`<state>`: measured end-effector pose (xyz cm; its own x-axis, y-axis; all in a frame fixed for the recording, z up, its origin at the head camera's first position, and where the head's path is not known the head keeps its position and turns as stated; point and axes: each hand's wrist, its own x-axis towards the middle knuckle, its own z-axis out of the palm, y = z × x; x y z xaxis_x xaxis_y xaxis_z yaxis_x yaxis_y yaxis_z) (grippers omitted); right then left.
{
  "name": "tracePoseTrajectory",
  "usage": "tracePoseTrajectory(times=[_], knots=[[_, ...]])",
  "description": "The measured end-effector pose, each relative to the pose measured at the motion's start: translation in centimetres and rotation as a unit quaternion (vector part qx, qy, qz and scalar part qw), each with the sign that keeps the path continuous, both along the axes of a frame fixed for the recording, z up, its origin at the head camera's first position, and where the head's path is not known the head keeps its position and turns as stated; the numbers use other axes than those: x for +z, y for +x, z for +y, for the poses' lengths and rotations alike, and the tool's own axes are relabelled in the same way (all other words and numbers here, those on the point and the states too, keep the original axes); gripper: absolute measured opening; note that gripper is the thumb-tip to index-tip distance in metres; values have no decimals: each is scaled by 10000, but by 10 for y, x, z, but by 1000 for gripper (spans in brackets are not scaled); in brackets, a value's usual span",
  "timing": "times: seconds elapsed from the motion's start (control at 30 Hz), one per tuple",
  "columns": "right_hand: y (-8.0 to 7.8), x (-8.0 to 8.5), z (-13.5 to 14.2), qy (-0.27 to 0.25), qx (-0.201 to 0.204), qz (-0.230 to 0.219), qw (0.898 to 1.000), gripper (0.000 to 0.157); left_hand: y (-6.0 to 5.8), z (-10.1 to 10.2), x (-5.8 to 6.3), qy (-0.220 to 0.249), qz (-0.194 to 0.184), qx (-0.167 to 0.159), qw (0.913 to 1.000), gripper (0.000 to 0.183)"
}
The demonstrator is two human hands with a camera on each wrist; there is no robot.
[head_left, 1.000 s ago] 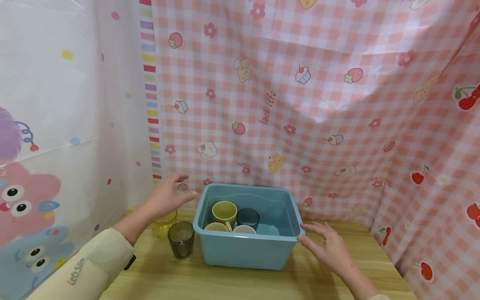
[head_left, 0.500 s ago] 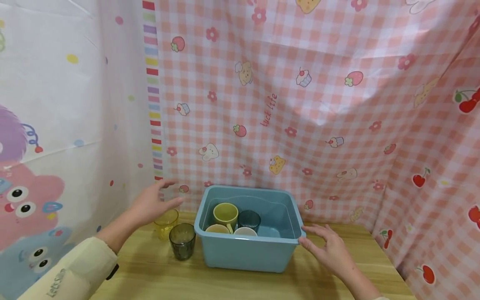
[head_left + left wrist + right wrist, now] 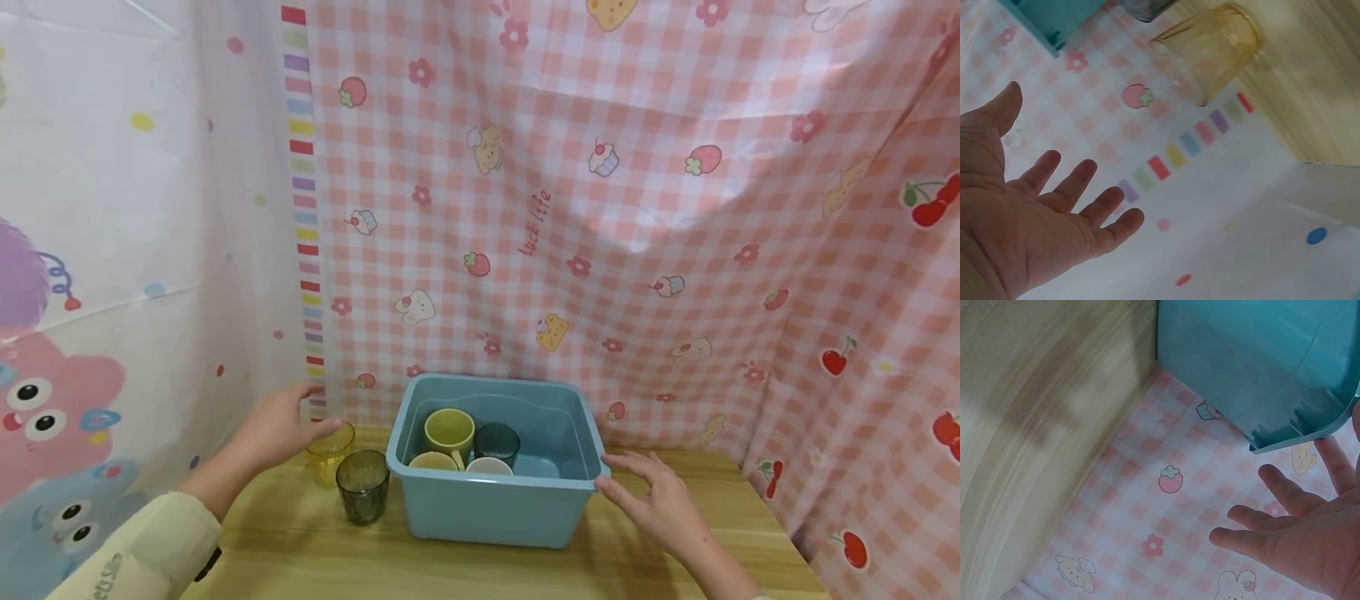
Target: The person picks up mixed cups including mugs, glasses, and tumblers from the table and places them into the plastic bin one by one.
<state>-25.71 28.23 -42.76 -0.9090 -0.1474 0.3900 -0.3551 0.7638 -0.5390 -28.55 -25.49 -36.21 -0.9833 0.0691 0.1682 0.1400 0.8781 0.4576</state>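
Note:
My left hand (image 3: 273,429) hovers with spread fingers just behind and left of a clear yellow glass (image 3: 330,461), holding nothing; the left wrist view shows its palm apart from that glass (image 3: 1213,50). To the glass's right stands a dark smoky glass (image 3: 363,490). A blue plastic bin (image 3: 495,512) sits in the middle of the table. Inside it are a yellow-green mug (image 3: 448,429), a dark glass (image 3: 498,440), a tan mug (image 3: 432,460) and a white cup (image 3: 490,467). My right hand (image 3: 660,504) touches the bin's right rim with fingertips and extended fingers.
The wooden table (image 3: 480,575) ends at a pink checked curtain (image 3: 525,250) behind. A white printed curtain (image 3: 150,208) hangs along the left side. More checked cloth (image 3: 862,400) borders the right side.
My left hand has moved left and down, away from the bin's left rim toward the yellow glass. The right hand stays at the bin's right rim.

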Motion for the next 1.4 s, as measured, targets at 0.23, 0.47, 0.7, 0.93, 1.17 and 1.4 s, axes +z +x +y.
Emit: tracePoseTrajectory(times=[0.23, 0.47, 0.7, 0.93, 1.17, 1.4], knots=[[0, 0, 0, -11, 3, -56, 10000, 47, -6, -9, -14, -219, -8, 175, 9996, 83], [0, 1, 0, -4, 74, 154, 9999, 43, -10, -13, -23, -344, 50, 262, 9991, 83], [1, 2, 0, 18, 39, 66, 10000, 44, -15, -12, -35, -293, -72, 201, 9993, 87], [-1, -2, 0, -25, 65, 135, 9999, 45, -17, -11, -41, -302, -352, 96, 9989, 89], [-2, -2, 0, -59, 71, 97, 9999, 46, -24, -10, -48, -442, -438, 48, 9981, 84], [-1, -1, 0, -64, 75, 32, 9999, 47, -27, -6, -52, -377, -475, 53, 9981, 80]])
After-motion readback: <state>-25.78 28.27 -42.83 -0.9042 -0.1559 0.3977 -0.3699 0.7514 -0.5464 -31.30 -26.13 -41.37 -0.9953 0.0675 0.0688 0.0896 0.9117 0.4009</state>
